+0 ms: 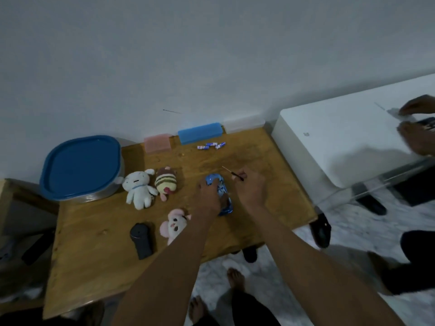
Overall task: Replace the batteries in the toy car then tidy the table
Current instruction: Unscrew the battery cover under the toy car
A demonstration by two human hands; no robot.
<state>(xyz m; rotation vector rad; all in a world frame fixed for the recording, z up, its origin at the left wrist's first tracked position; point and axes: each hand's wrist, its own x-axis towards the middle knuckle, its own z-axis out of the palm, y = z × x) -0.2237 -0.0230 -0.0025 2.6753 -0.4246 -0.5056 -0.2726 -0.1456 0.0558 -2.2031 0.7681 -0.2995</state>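
Note:
A shiny blue toy car (222,196) lies on the wooden table (98,255), right of centre. My left hand (208,195) grips the car from its left side. My right hand (250,188) holds a small screwdriver (233,174) with a black handle; its thin shaft points up and to the left, just above the car. Several small blue-and-white batteries (211,145) lie loose near the table's far edge. A black remote control (141,240) rests on the near left part of the table.
Three plush toys lie nearby: white (138,189), striped (166,183), pink (175,224). A blue-lidded tub (82,168) stands far left; a pink box (157,144) and blue box (200,133) line the wall. Another person's hands (416,128) work at a white table (341,142) to the right.

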